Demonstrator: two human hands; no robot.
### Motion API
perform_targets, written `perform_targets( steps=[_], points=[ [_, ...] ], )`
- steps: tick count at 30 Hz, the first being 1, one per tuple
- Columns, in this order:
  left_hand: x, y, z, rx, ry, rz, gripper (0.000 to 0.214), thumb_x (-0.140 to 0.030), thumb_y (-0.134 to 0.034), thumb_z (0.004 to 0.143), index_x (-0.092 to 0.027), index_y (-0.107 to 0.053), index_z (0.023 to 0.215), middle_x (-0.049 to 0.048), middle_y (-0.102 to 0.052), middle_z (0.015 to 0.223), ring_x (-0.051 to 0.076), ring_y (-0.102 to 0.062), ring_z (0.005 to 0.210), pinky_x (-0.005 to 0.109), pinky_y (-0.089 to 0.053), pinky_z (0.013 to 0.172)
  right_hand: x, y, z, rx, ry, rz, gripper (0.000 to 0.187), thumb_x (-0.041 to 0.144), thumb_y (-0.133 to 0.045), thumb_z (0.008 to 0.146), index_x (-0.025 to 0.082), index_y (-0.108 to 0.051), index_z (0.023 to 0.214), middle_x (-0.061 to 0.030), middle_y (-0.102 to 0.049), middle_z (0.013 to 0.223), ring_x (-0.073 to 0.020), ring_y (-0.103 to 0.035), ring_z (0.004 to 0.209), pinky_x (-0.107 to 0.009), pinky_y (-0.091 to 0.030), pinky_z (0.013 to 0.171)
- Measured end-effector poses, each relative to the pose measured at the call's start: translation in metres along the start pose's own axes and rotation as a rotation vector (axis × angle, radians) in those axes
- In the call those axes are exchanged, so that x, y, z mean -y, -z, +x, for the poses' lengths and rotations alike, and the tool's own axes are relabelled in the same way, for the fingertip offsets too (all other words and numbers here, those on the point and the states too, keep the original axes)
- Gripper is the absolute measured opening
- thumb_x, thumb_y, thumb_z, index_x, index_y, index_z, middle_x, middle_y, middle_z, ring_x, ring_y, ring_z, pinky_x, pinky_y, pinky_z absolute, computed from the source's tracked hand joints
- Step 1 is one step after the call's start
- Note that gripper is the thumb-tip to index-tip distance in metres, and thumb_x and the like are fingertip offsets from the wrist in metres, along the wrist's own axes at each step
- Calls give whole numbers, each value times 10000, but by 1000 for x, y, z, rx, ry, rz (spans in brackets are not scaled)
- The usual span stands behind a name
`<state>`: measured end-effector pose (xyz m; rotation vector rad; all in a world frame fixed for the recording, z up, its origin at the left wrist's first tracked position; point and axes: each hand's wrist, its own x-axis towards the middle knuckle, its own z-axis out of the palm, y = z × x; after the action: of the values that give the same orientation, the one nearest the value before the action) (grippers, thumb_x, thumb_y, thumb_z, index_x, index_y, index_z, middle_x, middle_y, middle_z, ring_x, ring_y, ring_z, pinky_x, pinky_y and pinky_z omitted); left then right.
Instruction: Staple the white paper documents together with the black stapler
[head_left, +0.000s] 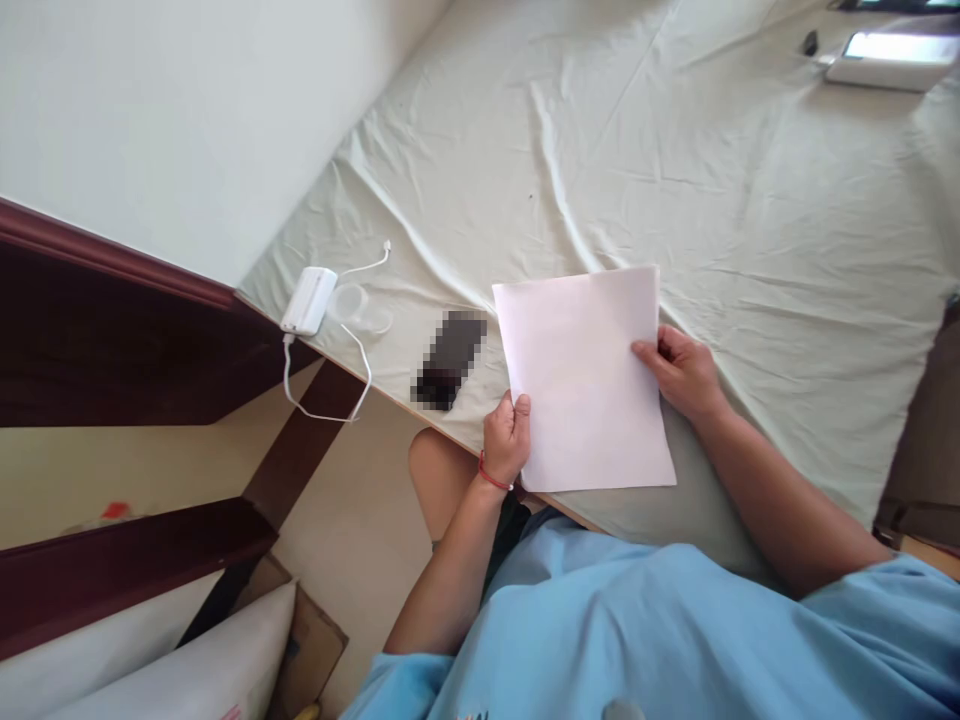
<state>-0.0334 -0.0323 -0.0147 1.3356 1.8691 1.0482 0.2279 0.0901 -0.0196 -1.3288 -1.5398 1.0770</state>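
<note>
A blank sheet held by both hands at the near edge of a bed.

The left hand (507, 432) pinched the white sheet of paper (585, 380) at its lower left edge and the right hand (681, 372) clasped its right edge, each grip closed on the paper, apparently to keep it flat and steady just over the bed (675, 170). Just left of it lay a dark phone (450, 360), then a white charger (307, 300) whose cable (330, 410) dangled over the edge. The bed wore a creased pale green cover, against a pale wall (150, 110) with dark wooden trim (105, 350).
</note>
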Motion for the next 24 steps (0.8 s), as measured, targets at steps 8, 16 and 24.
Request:
perform_targets(
  steps=[8,16,24],
  points=[
    [-3,-6,-6,-28,-2,111,388,-500,-424,1059,-240,-493,779,-39,-456,605,143,-441,562,277,-341,603,-22,2,-5,-81,-47,130,328,555,-746,905,238,-664,932,14,-609,747,-149,-495,624,-279,-382,553],
    [-3,-9,-5,-15,-9,236,332,-443,-401,1046,-249,-476,788,-33,-481,592,158,-481,548,282,-364,603,-14,1,-5,-229,3,49,291,457,-778,896,230,-610,824,28,-535,715,-129,-437,616,-303,-373,594],
    [-9,-6,-8,30,42,195,246,-419,-475,1015,-238,-556,869,-21,-579,639,158,-531,577,273,-391,611,-11,1,-7,-282,-12,36,278,444,-783,901,237,-607,841,31,-552,711,-129,-466,609,-304,-393,585]
  ],
)
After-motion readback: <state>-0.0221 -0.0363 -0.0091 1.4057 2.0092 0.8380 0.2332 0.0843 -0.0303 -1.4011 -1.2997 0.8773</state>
